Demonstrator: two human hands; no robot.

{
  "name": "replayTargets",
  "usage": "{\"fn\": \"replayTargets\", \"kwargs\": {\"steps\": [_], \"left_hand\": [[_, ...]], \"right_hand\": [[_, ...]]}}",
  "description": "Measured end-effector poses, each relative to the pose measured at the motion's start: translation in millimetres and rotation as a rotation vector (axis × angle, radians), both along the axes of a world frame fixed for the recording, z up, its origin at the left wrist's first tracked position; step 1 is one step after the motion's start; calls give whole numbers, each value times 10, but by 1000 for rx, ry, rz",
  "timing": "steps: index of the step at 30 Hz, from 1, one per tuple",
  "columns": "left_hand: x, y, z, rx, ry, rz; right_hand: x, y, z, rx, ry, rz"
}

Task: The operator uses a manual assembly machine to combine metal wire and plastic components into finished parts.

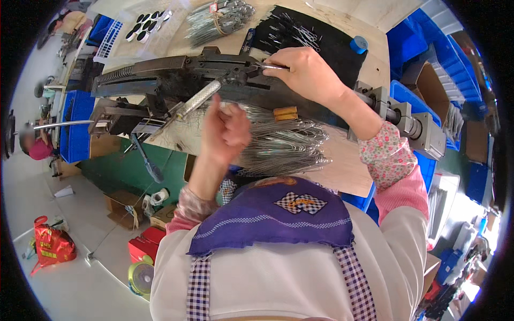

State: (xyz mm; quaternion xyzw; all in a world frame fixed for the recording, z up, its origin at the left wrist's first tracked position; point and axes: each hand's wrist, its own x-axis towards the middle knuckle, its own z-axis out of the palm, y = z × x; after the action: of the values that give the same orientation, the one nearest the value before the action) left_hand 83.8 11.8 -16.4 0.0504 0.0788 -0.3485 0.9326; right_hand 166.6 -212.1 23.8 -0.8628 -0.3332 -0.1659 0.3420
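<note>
1. Up top, right hand (pixel 308 72) reaching over the dark metal machine (pixel 214 75), fingers pinched together on a thin metal wire piece (pixel 273 67) held at the machine's upper edge.
2. Lower down, left hand (pixel 227 128) raised and blurred, fingers curled loosely; cannot tell whether clamped on anything. Positioned just beside the heap of bent silver wires (pixel 284 142).
3. Heap spread across the wooden workbench (pixel 348 171), directly below the machine, with a small wooden block (pixel 285 113) at its top edge.
4. Knurled silver handle (pixel 198 99) slanting off the machine, near the left hand.
5. Farther back on the bench: a tied wire bundle (pixel 217 20), a black mat (pixel 321 45) strewn with small wire pieces, a blue tape roll (pixel 360 44).
6. Blue plastic bins (pixel 423 32) stacked at right, beyond the bench.
</note>
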Motion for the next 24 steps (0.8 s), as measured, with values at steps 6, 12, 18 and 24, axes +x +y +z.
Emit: {"fn": "replayTargets", "kwargs": {"steps": [6, 12, 18, 24], "left_hand": [[129, -17, 796, -132, -115, -77], [115, -78, 834, -173, -3, 19], [1, -319, 631, 706, -384, -84], [-133, -188, -116, 1700, -1052, 181]], "right_hand": [[32, 16, -2, 18, 33, 16], [53, 7, -40, 33, 67, -7], [103, 38, -57, -40, 69, 33], [-188, 92, 80, -206, -185, -108]]}}
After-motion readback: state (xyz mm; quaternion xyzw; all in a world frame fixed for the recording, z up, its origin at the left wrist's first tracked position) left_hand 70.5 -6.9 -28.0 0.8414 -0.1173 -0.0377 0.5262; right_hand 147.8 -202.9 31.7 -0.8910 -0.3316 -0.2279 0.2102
